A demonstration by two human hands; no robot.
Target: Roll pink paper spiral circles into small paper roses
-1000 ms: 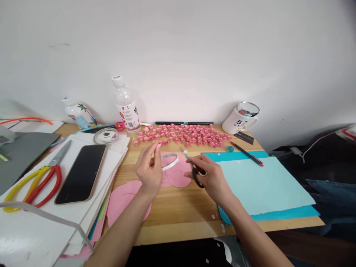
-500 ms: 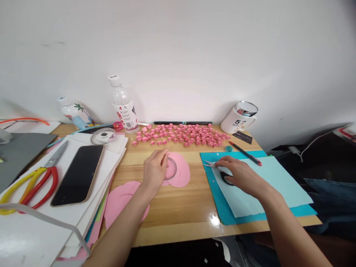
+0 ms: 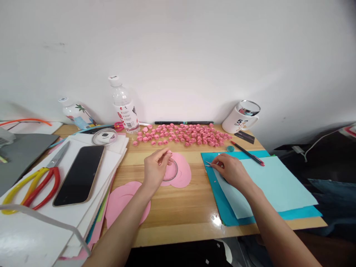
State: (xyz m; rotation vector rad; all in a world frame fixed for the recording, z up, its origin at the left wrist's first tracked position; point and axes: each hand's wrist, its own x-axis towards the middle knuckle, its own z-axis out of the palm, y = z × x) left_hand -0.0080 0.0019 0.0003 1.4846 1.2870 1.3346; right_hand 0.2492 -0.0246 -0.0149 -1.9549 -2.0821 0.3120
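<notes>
My left hand (image 3: 156, 166) is closed in a pinch, with a bit of pink paper (image 3: 169, 152) showing at its fingertips. Just below those fingers, a clear ring like a tape roll (image 3: 177, 171) lies on round pink paper pieces (image 3: 184, 174). My right hand (image 3: 230, 170) is closed over small scissors (image 3: 208, 164); their silver tips stick out, parted, to the left of my thumb and forefinger. The palm hides their dark handles. Beneath this hand are a pale blue sheet (image 3: 278, 181) and darker blue paper (image 3: 230, 219).
Several rolled pink paper flowers (image 3: 189, 135) spread along the back. A bottle (image 3: 125, 111), a mug (image 3: 239, 116) and a pen (image 3: 247, 152) stand or lie around them. Left are a phone (image 3: 79, 176), red-yellow scissors (image 3: 41, 181) and more pink paper (image 3: 122, 200).
My right hand has moved slightly left and closed over the small scissors, covering their dark handles. My left hand stays nearly in place, with its pinched fingers turned a little.
</notes>
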